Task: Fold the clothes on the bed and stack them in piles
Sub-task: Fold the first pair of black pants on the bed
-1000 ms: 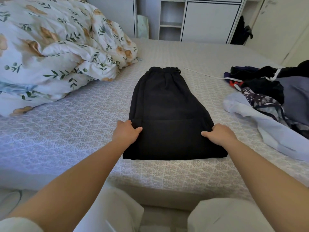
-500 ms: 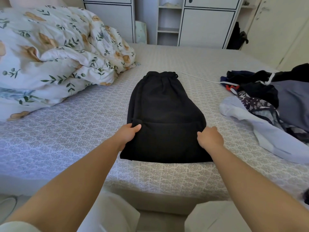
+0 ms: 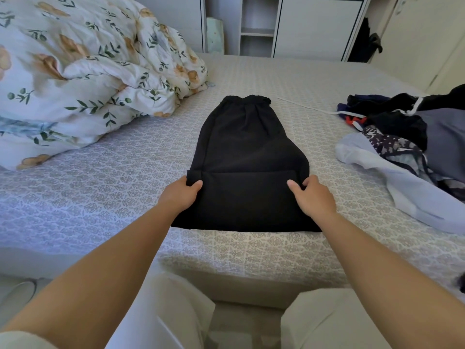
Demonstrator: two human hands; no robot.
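Note:
A pair of black trousers (image 3: pixel 247 149) lies folded in the middle of the bed (image 3: pixel 120 192), elastic waistband at the far end. Its near part is doubled over, with the fold's edge running across between my hands. My left hand (image 3: pixel 181 193) grips the left corner of that doubled layer, thumb on top. On the right corner my right hand (image 3: pixel 312 197) grips the same layer, thumb and fingers curled over the cloth. A heap of unfolded clothes (image 3: pixel 412 144) in black, grey, pale blue and a patterned fabric lies at the right side of the bed.
A bunched floral duvet (image 3: pixel 83 71) fills the bed's left and far-left part. White cabinets and shelves (image 3: pixel 289 26) stand beyond the far edge. A thin white cord (image 3: pixel 304 107) lies on the sheet right of the waistband. My knees press against the bed's near edge.
Both hands moved inward and away from me along the trousers' sides. The near layer is now gripped at its corners and its edge has risen slightly at the left.

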